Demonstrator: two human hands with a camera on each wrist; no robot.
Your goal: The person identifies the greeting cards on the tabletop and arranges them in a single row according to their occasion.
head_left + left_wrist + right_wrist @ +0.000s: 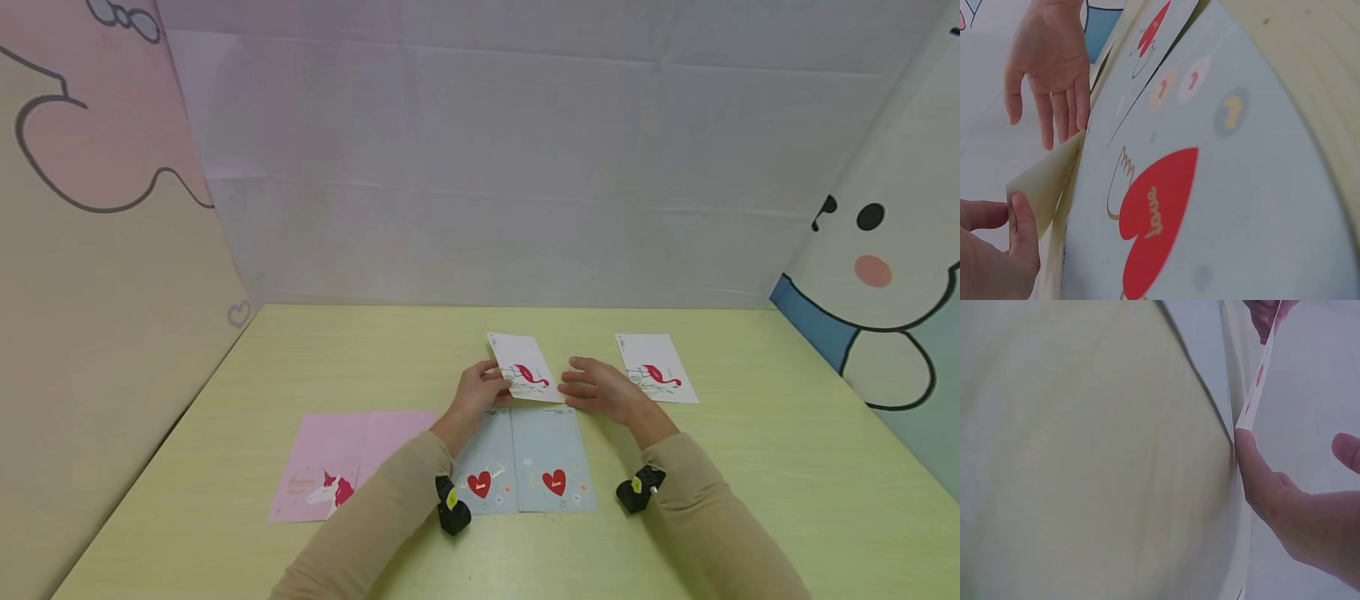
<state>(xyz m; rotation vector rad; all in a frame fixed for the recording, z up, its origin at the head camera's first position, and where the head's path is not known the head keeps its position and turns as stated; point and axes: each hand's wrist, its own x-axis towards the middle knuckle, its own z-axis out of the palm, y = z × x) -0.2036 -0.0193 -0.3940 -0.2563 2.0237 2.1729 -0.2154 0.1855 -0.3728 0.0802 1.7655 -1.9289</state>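
A white card with a red flamingo (531, 371) is pinched at its left edge by my left hand (477, 393), which holds it tilted above the table. Straight fingers of my right hand (603, 390) come up to the card's right edge; in the right wrist view a fingertip (1245, 439) seems to touch its corner. Just in front lie two pale blue cards with red hearts (555, 458), side by side. Another flamingo card (658, 368) lies flat beyond the right hand.
Two pink cards (322, 450), one with a unicorn, lie at the left, partly hidden by the left sleeve (375, 517). The pale yellow table (787, 467) meets a white wall covering (487, 167) at the back. Printed cartoon panels (877, 275) flank it.
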